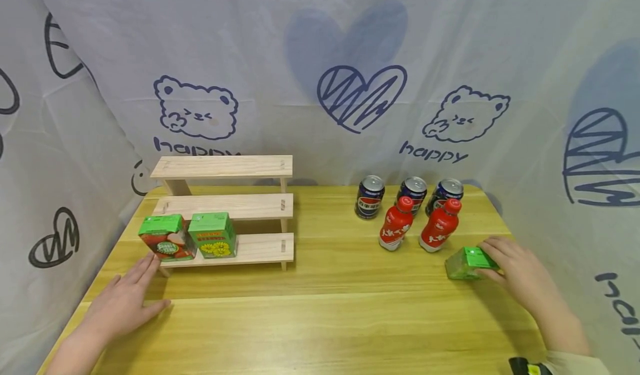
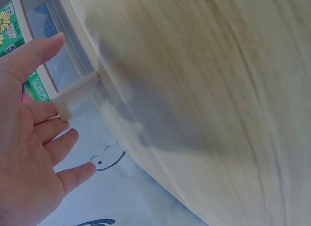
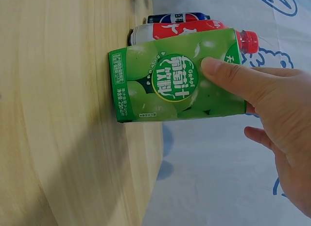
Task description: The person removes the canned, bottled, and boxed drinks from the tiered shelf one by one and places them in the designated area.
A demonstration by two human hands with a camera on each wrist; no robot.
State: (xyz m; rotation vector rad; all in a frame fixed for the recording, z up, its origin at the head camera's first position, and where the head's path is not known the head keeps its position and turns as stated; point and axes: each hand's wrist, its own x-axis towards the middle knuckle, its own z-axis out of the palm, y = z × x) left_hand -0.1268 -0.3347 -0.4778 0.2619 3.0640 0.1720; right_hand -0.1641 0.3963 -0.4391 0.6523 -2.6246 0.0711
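My right hand [image 1: 505, 266] holds a green grape juice carton [image 1: 466, 262] at the table's right edge. The thumb [image 3: 238, 78] lies across the carton's [image 3: 170, 82] printed face and the fingers reach behind it. My left hand [image 1: 131, 294] rests flat on the table with its fingers spread, just in front of the left foot of a three-tier wooden shelf [image 1: 250, 205]. Two green cartons stand on the lowest tier, one with a red picture [image 1: 167, 237] and one with a yellow flower [image 1: 213, 235]. In the left wrist view the left hand [image 2: 29, 138] is beside the shelf leg [image 2: 77, 92].
Three dark blue cans [image 1: 413, 193] stand in a row at the back right, with two red bottles [image 1: 396, 224] in front of them, just behind the grape carton. A printed white cloth walls in the wooden table [image 1: 320, 319] on three sides.
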